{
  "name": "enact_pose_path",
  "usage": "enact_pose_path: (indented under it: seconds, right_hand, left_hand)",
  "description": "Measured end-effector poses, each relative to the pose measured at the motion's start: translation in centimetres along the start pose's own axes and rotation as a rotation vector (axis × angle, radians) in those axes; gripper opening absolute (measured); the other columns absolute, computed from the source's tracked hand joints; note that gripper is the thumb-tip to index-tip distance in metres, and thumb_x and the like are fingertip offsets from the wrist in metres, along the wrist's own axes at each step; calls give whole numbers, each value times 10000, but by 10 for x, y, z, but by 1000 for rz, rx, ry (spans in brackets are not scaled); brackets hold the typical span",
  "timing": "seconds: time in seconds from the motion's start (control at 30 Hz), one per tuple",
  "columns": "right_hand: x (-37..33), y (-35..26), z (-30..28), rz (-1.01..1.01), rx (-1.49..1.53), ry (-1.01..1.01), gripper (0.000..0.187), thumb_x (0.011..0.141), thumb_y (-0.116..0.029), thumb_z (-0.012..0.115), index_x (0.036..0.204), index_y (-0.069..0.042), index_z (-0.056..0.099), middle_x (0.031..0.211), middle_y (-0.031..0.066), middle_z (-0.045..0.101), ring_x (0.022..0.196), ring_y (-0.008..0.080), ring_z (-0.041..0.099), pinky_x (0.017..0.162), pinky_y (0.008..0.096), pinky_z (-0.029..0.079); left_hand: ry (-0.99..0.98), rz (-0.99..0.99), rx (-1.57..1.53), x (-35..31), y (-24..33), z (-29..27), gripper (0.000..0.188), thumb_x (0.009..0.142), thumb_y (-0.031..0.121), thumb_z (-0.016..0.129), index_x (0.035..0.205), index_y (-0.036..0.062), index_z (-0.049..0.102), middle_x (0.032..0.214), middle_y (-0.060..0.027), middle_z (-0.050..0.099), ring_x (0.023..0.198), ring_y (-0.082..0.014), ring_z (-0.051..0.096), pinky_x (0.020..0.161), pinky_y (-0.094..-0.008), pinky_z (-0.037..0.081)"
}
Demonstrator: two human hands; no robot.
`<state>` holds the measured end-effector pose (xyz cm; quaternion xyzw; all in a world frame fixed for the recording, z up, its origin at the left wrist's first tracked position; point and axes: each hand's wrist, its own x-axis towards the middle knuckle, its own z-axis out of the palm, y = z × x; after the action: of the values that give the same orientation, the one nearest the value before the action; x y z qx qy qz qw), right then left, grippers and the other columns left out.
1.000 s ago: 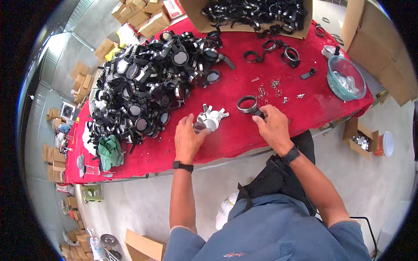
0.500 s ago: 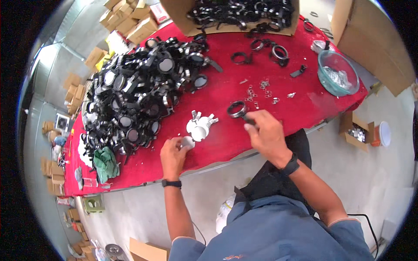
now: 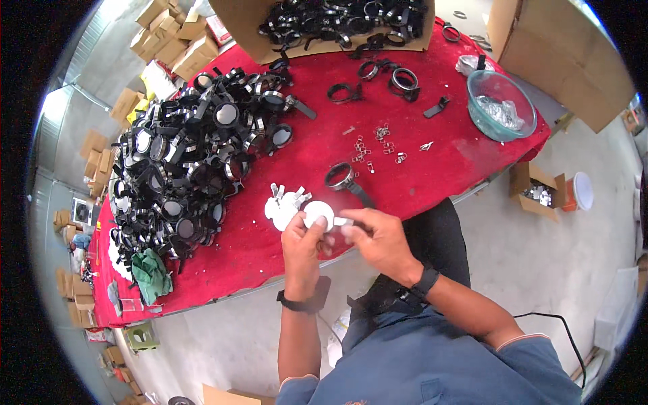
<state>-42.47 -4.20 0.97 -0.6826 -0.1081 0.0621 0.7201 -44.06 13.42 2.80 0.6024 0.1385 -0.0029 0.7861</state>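
Before me, my left hand (image 3: 302,246) grips a round white disc (image 3: 318,213) between thumb and fingers at its edge. From the disc's right side sticks out a short pale tab (image 3: 343,221), which my right hand (image 3: 383,237) pinches between thumb and forefinger. Just left of the held disc lies a small cluster of similar white discs (image 3: 281,212) with tabs. A black and silver ring (image 3: 339,175) with a black strap (image 3: 362,196) rests on the red cloth just beyond my hands, touched by neither.
A big heap of black ring pieces with round faces (image 3: 196,162) covers the table's left. Small metal buckles (image 3: 364,148) lie mid-table. Behind stands a cardboard box (image 3: 324,47) of black rings; a teal bowl (image 3: 503,133) sits at right. A green cloth (image 3: 151,275) lies front left.
My right hand has let go of the ring's black strap and come left to the disc's tab. The left hand has brought the disc up and right to meet it. The view has shifted slightly.
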Motion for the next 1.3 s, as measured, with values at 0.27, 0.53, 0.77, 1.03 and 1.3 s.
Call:
enact_pose_path:
  seconds: [0.27, 0.53, 0.77, 1.03, 1.3]
  right_hand:
    - [13, -21, -37, -491, -526, 138, 253, 897, -32, 762, 1150, -40, 770, 1009, 155, 733, 875, 326, 744, 753, 409, 622]
    - [33, -23, -60, -639, -636, 191, 204, 891, -42, 760, 1094, -27, 761, 970, 185, 749, 888, 367, 742, 782, 442, 614]
    - [65, -1, -103, -68, -457, 383, 163, 968, -85, 718, 1087, 1, 788, 1027, 182, 772, 934, 315, 760, 836, 396, 589]
    - [100, 9, -39, -434, -595, 280, 124, 937, -105, 722, 1002, -29, 795, 964, 182, 739, 923, 383, 722, 834, 477, 579]
    - [91, 25, -19, -350, -660, 263, 140, 930, -92, 717, 1009, -9, 796, 990, 185, 741, 929, 391, 724, 835, 491, 579]
  left_hand:
    - [-75, -114, 12, 12, 8, 29, 231, 1001, 247, 768, 1060, 29, 719, 901, -23, 741, 639, -70, 639, 510, -241, 489]
    - [-132, -124, 115, 34, 6, 31, 300, 1057, 334, 696, 1086, 35, 710, 944, -83, 762, 673, -121, 681, 535, -262, 542]
    - [120, 498, 1000, 79, -22, -3, 638, 937, 90, 768, 1522, -31, 545, 1335, -239, 683, 852, -232, 732, 794, -380, 592]
    - [-29, 259, 700, 103, -43, 2, 702, 919, 117, 795, 1542, -44, 515, 1201, -204, 750, 908, -193, 738, 805, -349, 588]
    - [133, 293, 818, 88, -24, 28, 600, 895, 211, 853, 1399, -47, 657, 1183, -217, 783, 1007, -261, 771, 905, -391, 601]
